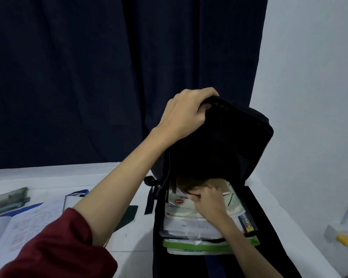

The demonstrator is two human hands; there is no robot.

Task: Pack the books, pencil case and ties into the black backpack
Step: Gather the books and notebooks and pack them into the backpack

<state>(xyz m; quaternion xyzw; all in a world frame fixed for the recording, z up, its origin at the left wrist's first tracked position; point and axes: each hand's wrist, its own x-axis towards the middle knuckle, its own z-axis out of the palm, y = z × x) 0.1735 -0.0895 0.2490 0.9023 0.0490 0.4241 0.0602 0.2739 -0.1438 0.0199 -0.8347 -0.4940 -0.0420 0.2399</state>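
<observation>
The black backpack [225, 141] lies on the white table [129, 243] with its flap lifted. My left hand [187, 113] grips the top edge of that flap and holds it up. Inside, a stack of books [191, 223] shows, with a green-edged one at the bottom. My right hand [209, 199] reaches into the opening, fingers curled on the top book near the back of the compartment. A grey-green pencil case [8, 198] lies at the far left of the table. A dark green tie [127, 216] lies between my left forearm and the backpack.
An open book [26, 225] with printed pages lies at the left front, under my red sleeve. A dark blue curtain [109, 77] hangs behind the table. A small clear box with a yellow item [343, 238] sits at the right, beside the white wall.
</observation>
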